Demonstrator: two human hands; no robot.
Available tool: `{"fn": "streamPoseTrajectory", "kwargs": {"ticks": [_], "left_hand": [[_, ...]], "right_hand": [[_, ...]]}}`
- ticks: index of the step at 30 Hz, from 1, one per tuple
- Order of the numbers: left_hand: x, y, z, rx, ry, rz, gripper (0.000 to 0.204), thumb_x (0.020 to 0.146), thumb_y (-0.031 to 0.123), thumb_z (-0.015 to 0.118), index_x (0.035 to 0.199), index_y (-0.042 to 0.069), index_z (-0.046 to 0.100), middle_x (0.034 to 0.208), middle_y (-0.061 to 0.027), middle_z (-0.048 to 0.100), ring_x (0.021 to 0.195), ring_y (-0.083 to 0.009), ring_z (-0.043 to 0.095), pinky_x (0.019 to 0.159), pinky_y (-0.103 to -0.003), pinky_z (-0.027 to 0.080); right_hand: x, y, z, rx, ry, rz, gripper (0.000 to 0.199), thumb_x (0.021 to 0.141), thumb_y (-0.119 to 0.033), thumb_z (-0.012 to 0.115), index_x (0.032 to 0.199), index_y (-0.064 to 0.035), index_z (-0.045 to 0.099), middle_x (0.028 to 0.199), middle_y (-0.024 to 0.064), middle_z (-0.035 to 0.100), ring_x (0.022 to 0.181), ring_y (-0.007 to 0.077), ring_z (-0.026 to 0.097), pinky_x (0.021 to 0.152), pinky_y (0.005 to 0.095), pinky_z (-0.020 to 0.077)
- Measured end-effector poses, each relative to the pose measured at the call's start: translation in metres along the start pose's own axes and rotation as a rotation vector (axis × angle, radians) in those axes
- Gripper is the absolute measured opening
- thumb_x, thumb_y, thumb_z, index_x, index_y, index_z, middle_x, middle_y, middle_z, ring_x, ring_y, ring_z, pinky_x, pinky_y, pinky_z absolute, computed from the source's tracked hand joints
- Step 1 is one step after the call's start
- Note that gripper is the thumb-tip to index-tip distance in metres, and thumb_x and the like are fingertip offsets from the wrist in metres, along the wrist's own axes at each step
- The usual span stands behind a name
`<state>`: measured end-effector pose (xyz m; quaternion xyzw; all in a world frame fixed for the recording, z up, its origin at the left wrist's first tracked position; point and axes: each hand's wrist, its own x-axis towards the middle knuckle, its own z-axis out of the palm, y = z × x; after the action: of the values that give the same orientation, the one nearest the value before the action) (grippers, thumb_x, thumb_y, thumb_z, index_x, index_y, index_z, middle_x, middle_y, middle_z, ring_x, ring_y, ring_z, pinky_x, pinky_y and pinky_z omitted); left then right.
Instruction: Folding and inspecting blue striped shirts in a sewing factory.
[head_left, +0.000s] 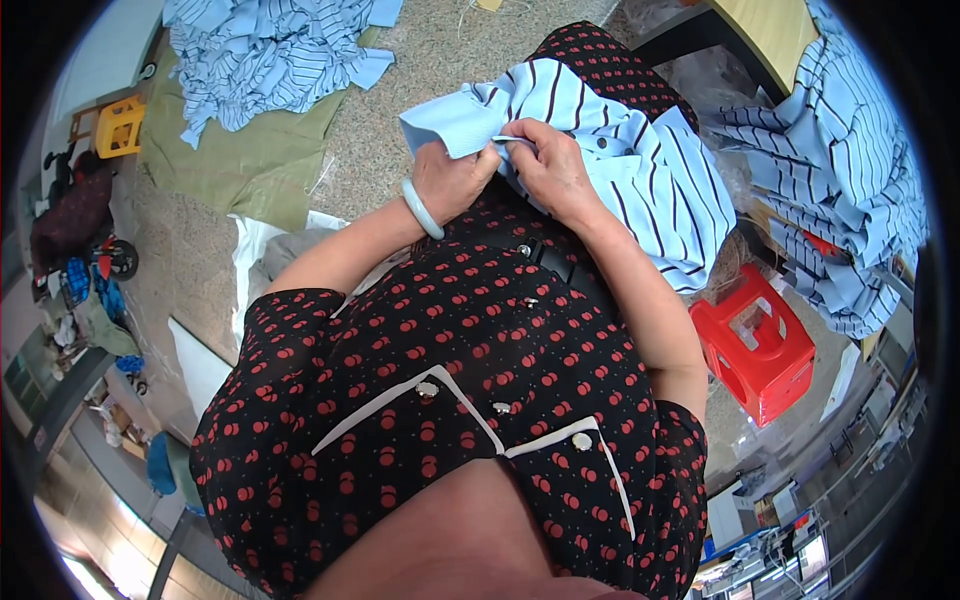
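While both hands, left hand (452,180) and right hand (552,170), pinch the light-blue striped cotton shirt (640,160) on the lap, 2 heaps of like shirts (265,55) lie nearby, so I judge the work part-done.

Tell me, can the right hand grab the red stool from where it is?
Probably not right away. The right hand is busy pinching the striped blue shirt on the lap, and the red stool sits lower down beside the person's right elbow, so it would have to let go first.

Black short-sleeved dress (450,400) with red cherry-like dots, white piping along the front edges, small pale buttons, possibly pearl-like. Dark belt (560,265) at the waist. Pale green bangle (421,209) on left wrist. Both forearms bare, no gloves.
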<state>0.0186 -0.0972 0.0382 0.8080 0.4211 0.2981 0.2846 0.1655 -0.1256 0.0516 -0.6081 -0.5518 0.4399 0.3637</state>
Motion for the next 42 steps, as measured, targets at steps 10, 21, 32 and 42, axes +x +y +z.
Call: {"fn": "streamPoseTrajectory", "kwargs": {"ticks": [10, 21, 32, 42], "left_hand": [[-0.001, 0.001, 0.001, -0.076, 0.033, 0.030, 0.014, 0.076, 0.015, 0.048, 0.078, 0.004, 0.056, 0.064, -0.0137, 0.055, 0.058, -0.0327, 0.054, 0.051, -0.039, 0.042], [-0.007, -0.033, 0.010, -0.577, -0.218, -0.456, 0.024, 0.083, 0.020, 0.047, 0.077, -0.003, 0.054, 0.064, -0.0001, 0.050, 0.060, -0.0061, 0.042, 0.053, -0.026, 0.039], [0.012, -0.026, -0.041, -0.765, -0.646, -0.473, 0.031, 0.085, 0.018, 0.051, 0.109, -0.002, 0.052, 0.098, -0.0030, 0.056, 0.087, -0.0082, 0.050, 0.076, -0.022, 0.041], [-0.036, -0.104, -0.064, 0.201, -0.268, -0.460, 0.020, 0.076, 0.014, 0.053, 0.093, 0.004, 0.057, 0.072, -0.0107, 0.058, 0.066, -0.0229, 0.057, 0.062, -0.034, 0.045]], "right_hand": [[0.000, 0.004, -0.005, 0.063, -0.076, 0.038, 0.018, 0.077, -0.010, 0.049, 0.089, 0.0009, 0.056, 0.067, 0.0041, 0.054, 0.061, 0.0073, 0.046, 0.056, 0.0233, 0.0388], [0.004, 0.012, -0.002, 0.133, -0.204, 0.108, 0.015, 0.081, -0.010, 0.051, 0.089, 0.0012, 0.057, 0.072, -0.0032, 0.054, 0.067, 0.0032, 0.044, 0.059, 0.0188, 0.0378], [0.007, -0.010, -0.017, 0.111, -0.288, 0.149, 0.017, 0.079, -0.014, 0.057, 0.088, 0.0006, 0.059, 0.072, -0.0002, 0.057, 0.064, 0.0049, 0.047, 0.059, 0.0202, 0.0402], [-0.029, -0.001, -0.041, -0.316, -0.295, -0.082, 0.018, 0.075, -0.009, 0.057, 0.090, -0.0001, 0.058, 0.082, 0.0135, 0.059, 0.075, 0.0265, 0.058, 0.066, 0.0325, 0.0445]]}}
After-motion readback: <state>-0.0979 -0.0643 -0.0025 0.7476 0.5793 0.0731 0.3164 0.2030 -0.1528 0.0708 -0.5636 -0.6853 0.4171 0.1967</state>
